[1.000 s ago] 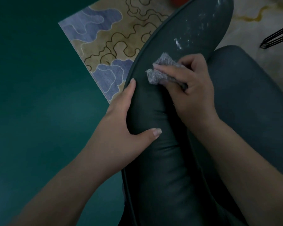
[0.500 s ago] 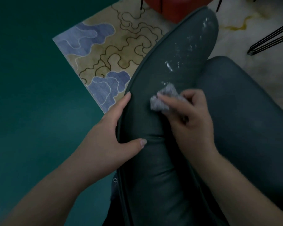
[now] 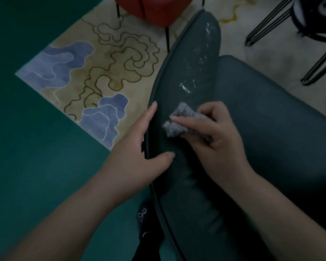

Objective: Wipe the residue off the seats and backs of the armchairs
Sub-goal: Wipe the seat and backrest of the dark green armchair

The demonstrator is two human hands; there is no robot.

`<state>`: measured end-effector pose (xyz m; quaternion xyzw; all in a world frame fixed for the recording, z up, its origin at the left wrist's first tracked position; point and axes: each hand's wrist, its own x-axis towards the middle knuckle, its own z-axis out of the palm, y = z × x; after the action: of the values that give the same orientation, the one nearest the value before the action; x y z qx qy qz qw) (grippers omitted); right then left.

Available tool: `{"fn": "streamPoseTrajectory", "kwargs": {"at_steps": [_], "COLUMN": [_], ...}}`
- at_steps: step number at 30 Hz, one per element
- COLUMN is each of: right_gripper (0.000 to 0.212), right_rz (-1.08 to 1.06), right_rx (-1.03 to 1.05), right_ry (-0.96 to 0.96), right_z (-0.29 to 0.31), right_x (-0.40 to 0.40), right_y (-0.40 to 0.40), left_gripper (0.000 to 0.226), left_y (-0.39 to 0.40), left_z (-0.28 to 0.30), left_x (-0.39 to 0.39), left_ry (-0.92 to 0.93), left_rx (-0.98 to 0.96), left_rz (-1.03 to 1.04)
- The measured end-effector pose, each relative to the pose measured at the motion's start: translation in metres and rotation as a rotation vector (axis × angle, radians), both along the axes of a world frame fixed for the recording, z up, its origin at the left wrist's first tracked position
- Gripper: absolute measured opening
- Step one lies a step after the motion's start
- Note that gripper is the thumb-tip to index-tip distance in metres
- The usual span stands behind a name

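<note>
Residue (image 3: pixel 184 88) remained on far backrest (image 3: pixel 194 59); near part looked clean. My right hand (image 3: pixel 215 136) pinched grey cloth (image 3: pixel 177 123); left hand (image 3: pixel 139 147) clasped backrest edge.

Head view looks steeply down, close above armchair (image 3: pixel 186 194).
</note>
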<state>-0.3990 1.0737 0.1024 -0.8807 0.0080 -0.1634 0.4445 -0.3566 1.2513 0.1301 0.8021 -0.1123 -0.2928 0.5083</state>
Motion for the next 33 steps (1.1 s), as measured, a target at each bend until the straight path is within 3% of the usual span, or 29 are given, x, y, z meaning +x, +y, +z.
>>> {"fn": "streamPoseTrajectory", "kwargs": {"at_steps": [6, 11, 16, 22, 27, 33], "right_gripper": [0.038, 0.038, 0.040, 0.031, 0.039, 0.031], "right_rz": [-0.216, -0.157, -0.231, -0.107, -0.268, -0.210], "right_rx": [0.119, 0.113, 0.102, 0.059, 0.091, 0.099], "right_ry": [0.050, 0.008, 0.008, 0.016, 0.019, -0.012], "right_z": [-0.005, -0.008, -0.013, -0.007, -0.011, -0.012], "right_x": [0.021, 0.019, 0.048, 0.043, 0.073, 0.064], "right_y": [-0.011, -0.006, -0.021, -0.014, -0.037, -0.023], "left_gripper": [0.086, 0.086, 0.084, 0.086, 0.087, 0.094], "left_y": [-0.008, -0.012, -0.019, -0.029, -0.031, -0.040], "left_z": [0.000, -0.004, -0.004, 0.003, 0.005, 0.003], "left_x": [0.017, 0.034, 0.047, 0.057, 0.067, 0.101], "left_ry": [-0.057, -0.080, -0.081, -0.075, -0.048, -0.047], "left_rx": [0.013, 0.038, 0.067, 0.114, 0.100, 0.101], "left_rz": [-0.026, -0.062, -0.065, -0.066, -0.101, -0.227]}}
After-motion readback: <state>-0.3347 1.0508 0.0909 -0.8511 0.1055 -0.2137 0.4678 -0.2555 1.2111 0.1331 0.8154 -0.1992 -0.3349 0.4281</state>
